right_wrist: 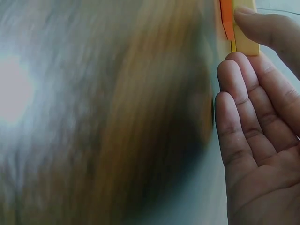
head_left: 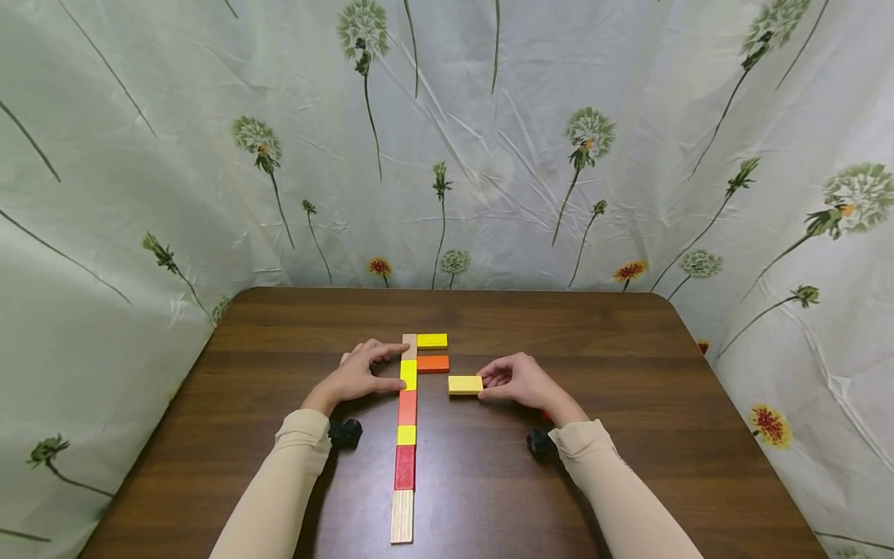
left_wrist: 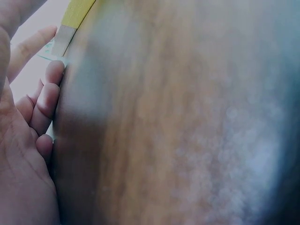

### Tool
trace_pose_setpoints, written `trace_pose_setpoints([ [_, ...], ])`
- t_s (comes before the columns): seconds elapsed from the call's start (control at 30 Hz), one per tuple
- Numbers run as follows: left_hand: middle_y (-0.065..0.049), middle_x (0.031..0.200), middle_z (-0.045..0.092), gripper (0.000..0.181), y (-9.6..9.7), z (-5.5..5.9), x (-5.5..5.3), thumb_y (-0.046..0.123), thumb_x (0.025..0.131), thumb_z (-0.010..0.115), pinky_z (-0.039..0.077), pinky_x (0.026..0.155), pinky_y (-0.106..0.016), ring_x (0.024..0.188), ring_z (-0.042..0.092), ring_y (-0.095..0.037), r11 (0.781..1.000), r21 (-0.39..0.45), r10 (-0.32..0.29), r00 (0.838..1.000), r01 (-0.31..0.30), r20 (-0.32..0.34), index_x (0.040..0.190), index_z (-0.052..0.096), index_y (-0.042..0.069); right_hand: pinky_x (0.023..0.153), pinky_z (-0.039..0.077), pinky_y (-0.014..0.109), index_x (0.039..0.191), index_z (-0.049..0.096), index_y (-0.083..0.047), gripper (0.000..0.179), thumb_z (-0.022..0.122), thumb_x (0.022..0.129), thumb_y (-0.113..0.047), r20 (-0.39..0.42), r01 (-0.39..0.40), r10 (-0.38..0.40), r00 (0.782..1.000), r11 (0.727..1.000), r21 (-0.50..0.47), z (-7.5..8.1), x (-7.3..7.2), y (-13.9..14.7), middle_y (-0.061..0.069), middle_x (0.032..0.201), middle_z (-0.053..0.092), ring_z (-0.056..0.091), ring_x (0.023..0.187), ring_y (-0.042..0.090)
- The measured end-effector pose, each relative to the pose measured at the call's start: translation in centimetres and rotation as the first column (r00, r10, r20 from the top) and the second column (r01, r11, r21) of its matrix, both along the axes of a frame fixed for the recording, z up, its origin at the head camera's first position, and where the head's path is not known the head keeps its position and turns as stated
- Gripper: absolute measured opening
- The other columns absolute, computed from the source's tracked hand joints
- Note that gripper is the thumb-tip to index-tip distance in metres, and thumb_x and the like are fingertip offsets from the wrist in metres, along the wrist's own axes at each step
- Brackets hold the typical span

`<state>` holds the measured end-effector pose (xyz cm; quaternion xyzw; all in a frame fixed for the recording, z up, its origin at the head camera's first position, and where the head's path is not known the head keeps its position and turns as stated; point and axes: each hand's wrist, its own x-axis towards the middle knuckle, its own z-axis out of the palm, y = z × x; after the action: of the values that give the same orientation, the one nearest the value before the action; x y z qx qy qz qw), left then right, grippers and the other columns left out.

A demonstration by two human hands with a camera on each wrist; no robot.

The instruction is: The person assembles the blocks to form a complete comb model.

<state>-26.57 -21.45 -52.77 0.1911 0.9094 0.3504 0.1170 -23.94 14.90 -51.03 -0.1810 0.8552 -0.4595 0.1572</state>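
My right hand pinches the end of a yellow wooden block between thumb and fingers; it is close over the table, right of the row. A line of flat blocks runs from front to back: striped wood, red, yellow, salmon, yellow and plain wood. My left hand lies left of it, index fingertip at the plain block and thumb tip at the far yellow one. Two blocks, yellow and orange, stick out rightward from the line's far end.
A brown wooden table bears everything, with a flowered curtain behind its far edge. Something red shows partly under the right wrist. A pale piece peeks out behind the left hand.
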Motion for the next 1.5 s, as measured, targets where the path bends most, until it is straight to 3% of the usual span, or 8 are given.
trace_pose_setpoints([
  [0.57,-0.006,0.130,0.060,0.081,0.0,0.1,0.1,0.054,0.083,0.089,0.031,0.094,-0.046,0.125,0.050,-0.025,1.000,-0.003,0.004,1.000,-0.004,0.008,0.155,0.059,0.032,0.076,0.057,0.021,0.109,0.081,-0.001,0.030,0.092,0.085,-0.014,-0.016,-0.019,0.018,1.000,1.000,-0.017,-0.1,0.2,-2.4,0.006,0.094,0.079,0.068,0.081,0.009],
  [1.03,-0.006,0.131,0.060,0.084,0.1,0.0,0.1,0.054,0.080,0.091,0.030,0.098,-0.048,0.126,0.050,-0.025,1.000,-0.001,0.010,1.000,-0.010,0.013,0.155,0.059,0.034,0.072,0.056,0.021,0.105,0.082,-0.002,0.028,0.094,0.082,-0.014,-0.060,-0.002,0.002,0.998,1.000,0.000,0.0,0.5,-4.1,0.002,0.087,0.077,0.065,0.077,0.006],
  [1.5,-0.007,0.132,0.060,0.084,0.1,0.1,0.2,0.054,0.081,0.090,0.031,0.097,-0.048,0.127,0.050,-0.026,1.000,-0.010,0.012,1.000,-0.012,0.009,0.155,0.058,0.033,0.072,0.054,0.020,0.105,0.082,-0.003,0.027,0.094,0.082,-0.014,-0.050,0.021,-0.020,0.999,1.000,0.023,-0.2,0.4,-5.3,0.001,0.087,0.075,0.063,0.076,0.006],
])
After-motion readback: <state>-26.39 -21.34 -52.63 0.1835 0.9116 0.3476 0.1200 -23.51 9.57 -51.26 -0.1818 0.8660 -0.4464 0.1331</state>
